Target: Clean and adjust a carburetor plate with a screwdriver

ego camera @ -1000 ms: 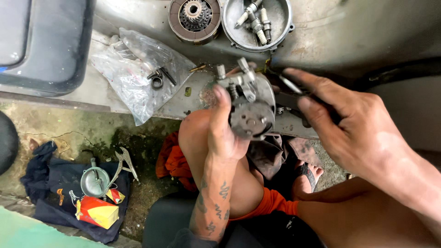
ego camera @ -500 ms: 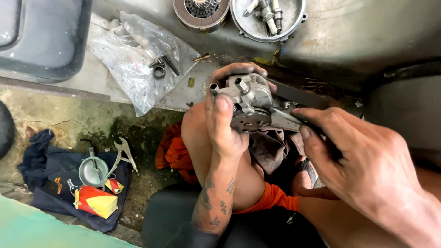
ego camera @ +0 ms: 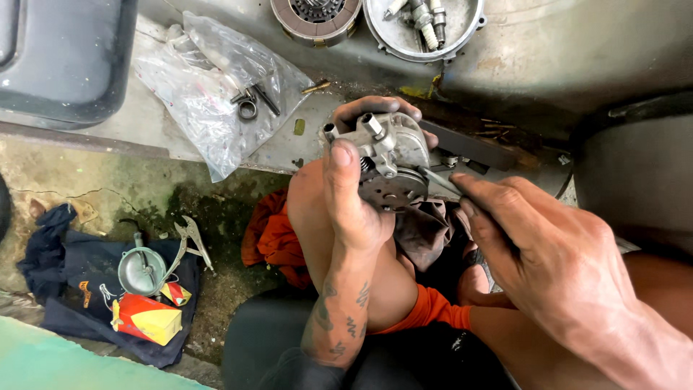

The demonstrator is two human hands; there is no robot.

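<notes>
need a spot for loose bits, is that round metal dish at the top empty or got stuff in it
Not empty. The round metal dish at the top edge holds several spark plugs lying loose inside it; part of the dish is cut off by the frame.

clear plastic bag [ego camera: 216, 94] of small parts, locking pliers [ego camera: 189, 245], red-yellow box [ego camera: 146, 321] on dark cloth [ego camera: 72, 289].

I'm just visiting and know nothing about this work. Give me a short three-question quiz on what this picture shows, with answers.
1. True or false: the left hand grips the grey metal engine part.
2. Which lies on the dark cloth on the floor? A) locking pliers B) a hammer C) a saw
3. What does the right hand hold against the part?

Key: 1 true. 2 A. 3 A thin metal tool, its tip at the part.
</notes>
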